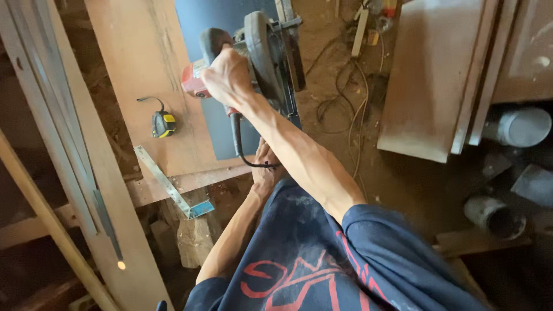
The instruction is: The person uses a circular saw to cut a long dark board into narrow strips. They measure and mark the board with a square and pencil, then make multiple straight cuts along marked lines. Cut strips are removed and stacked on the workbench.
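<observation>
A person leans over a wide plywood board [147, 75] laid across low timber supports, the right hand [227, 78] wrapped tight around the handle of a red-bodied circular saw [253, 57]. The saw sits on a dark blue-grey sheet [227, 124] that lies on the board's right side, its guard and base plate toward the sheet's far end. The left hand [266, 167] rests at the board's near edge, just by the sheet's near corner, with the saw's black cord [242, 147] looping across it; whether its fingers are closed on the cord or simply pressed down cannot be told.

To cut well here, the base plate would best stay flat on the sheet, the push steady and straight, and the cord kept trailing behind the blade, with the steadying hand well back from the blade's path.

On the board to the saw's left lie a yellow-and-black tape measure [163, 124] and, nearer the board's front edge, a metal try square [173, 187] overhanging the edge. Beyond the board's right side, loose cables [345, 98] snake over the dirt floor, and stacked wooden panels [432, 80] and grey pipe sections [521, 126] crowd the ground, leaving little footing there.
</observation>
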